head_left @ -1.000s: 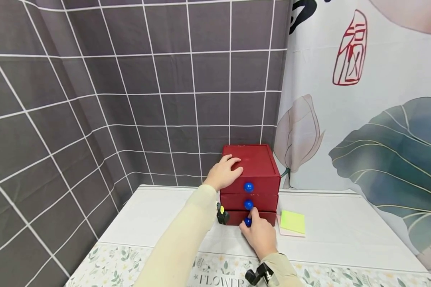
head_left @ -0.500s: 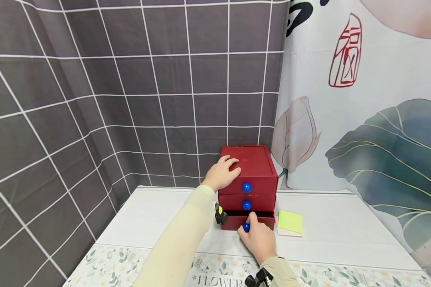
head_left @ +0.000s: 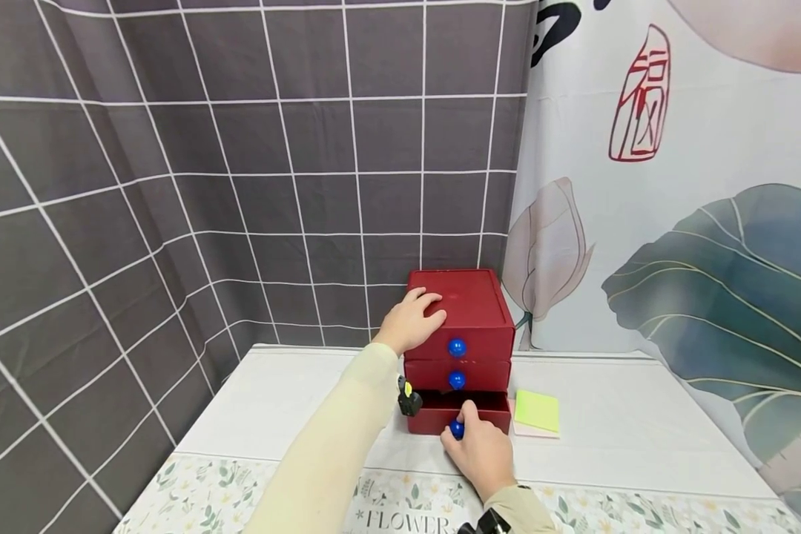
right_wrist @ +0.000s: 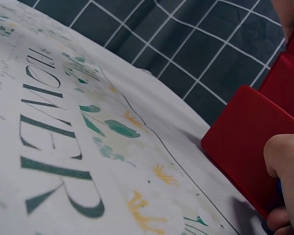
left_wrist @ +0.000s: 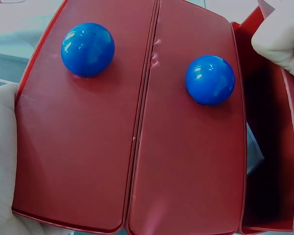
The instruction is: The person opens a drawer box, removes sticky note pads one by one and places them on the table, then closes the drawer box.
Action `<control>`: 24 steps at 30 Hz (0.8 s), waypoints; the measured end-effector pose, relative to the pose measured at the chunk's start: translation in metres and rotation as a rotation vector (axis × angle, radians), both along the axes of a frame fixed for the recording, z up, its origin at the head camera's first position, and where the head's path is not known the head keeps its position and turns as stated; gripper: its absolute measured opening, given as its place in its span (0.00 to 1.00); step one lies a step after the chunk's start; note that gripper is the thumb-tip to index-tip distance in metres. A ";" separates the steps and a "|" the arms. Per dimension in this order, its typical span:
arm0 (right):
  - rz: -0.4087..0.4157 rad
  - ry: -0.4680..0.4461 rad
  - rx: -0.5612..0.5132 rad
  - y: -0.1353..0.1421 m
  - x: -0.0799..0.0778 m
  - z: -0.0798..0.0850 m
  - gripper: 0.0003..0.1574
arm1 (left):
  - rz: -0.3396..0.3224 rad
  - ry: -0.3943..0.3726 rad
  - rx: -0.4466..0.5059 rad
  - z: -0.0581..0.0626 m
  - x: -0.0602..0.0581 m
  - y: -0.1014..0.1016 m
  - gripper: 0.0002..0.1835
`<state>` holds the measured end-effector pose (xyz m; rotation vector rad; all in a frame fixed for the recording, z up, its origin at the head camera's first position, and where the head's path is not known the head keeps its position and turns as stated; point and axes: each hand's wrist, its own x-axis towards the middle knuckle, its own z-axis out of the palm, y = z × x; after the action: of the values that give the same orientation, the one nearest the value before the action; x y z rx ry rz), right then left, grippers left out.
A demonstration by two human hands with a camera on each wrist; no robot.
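Note:
A dark red three-drawer box (head_left: 467, 300) with round blue knobs stands on the table. My left hand (head_left: 407, 324) rests on its top left edge, fingers spread. At the bottom, the lowest drawer (head_left: 426, 423) is pulled partway out, and my right hand (head_left: 486, 454) pinches its blue knob (head_left: 457, 429) between thumb and fingers. The middle knob (left_wrist: 210, 80) and the upper knob (left_wrist: 87, 50) sit on closed drawers. Through the gap in the left wrist view, a pale grey corner of something (left_wrist: 254, 151) shows inside the lowest drawer; most of it is hidden.
Yellow-green sticky notes (head_left: 537, 411) lie on a pale pink sheet right of the box. A white tablecloth (head_left: 287, 400) with a floral border covers the table. Behind hang a dark grey gridded curtain (head_left: 320, 200) and a printed white one (head_left: 574, 326).
The lowest drawer has slid out toward me, drawn by my right hand on its knob. My left hand has kept its place on the box top.

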<state>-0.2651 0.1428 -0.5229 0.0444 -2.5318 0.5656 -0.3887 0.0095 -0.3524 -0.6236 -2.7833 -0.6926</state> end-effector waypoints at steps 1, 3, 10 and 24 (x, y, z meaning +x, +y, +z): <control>0.001 0.004 0.002 0.000 0.001 0.000 0.18 | 0.000 0.000 -0.001 0.000 0.000 0.000 0.27; 0.001 0.014 0.005 0.000 0.002 0.000 0.18 | -0.001 0.002 -0.004 0.000 0.000 0.000 0.27; 0.009 0.007 0.004 0.000 0.008 0.001 0.18 | -0.011 0.004 0.002 0.001 0.001 0.000 0.27; 0.016 -0.023 0.017 -0.001 0.017 0.000 0.19 | -0.015 0.000 0.002 0.004 0.001 -0.001 0.27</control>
<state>-0.2485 0.1420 -0.5232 0.0654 -2.5610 0.5538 -0.3879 0.0084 -0.3486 -0.6445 -2.7803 -0.6984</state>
